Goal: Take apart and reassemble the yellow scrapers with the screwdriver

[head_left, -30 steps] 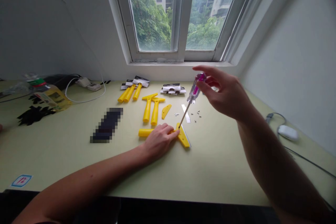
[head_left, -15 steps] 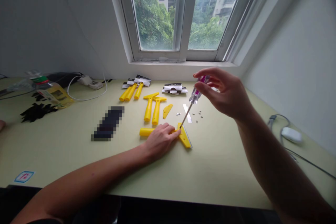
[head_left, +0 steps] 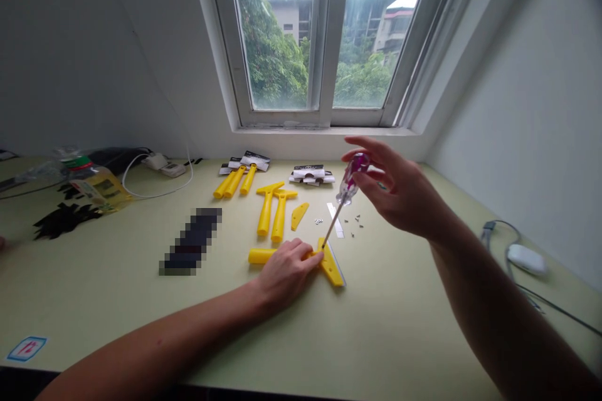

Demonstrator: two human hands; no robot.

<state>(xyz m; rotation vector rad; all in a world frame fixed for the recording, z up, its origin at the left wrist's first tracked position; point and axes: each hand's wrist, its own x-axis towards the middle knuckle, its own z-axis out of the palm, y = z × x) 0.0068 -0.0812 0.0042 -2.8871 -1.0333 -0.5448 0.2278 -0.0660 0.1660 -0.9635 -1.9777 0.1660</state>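
A yellow scraper [head_left: 333,270] with a thin blade along its edge lies flat on the table. My left hand [head_left: 291,272] is closed over its handle, the fingertips by its head. In my right hand [head_left: 399,194] is a screwdriver [head_left: 347,185] with a clear and purple handle, held between thumb and fingers. Its tip meets the upper part of the scraper head; any screw there is too small to make out. Beyond lie two yellow scraper handles [head_left: 264,213], a yellow cover plate [head_left: 299,216], small nuts [head_left: 318,221], flat blades [head_left: 339,229] and several screws [head_left: 357,219].
At the back are yellow scrapers with cards [head_left: 248,178] and a stack of cards [head_left: 311,174]. Leftward lie a blurred-out dark object [head_left: 192,241], black pieces [head_left: 66,220] and a bottle [head_left: 98,185]. A white case [head_left: 527,259] and cables sit at right.
The view has tilted up, so everything sits lower in the picture. My right fingers have shifted around the screwdriver handle. The scraper and my left hand keep their places on the table.
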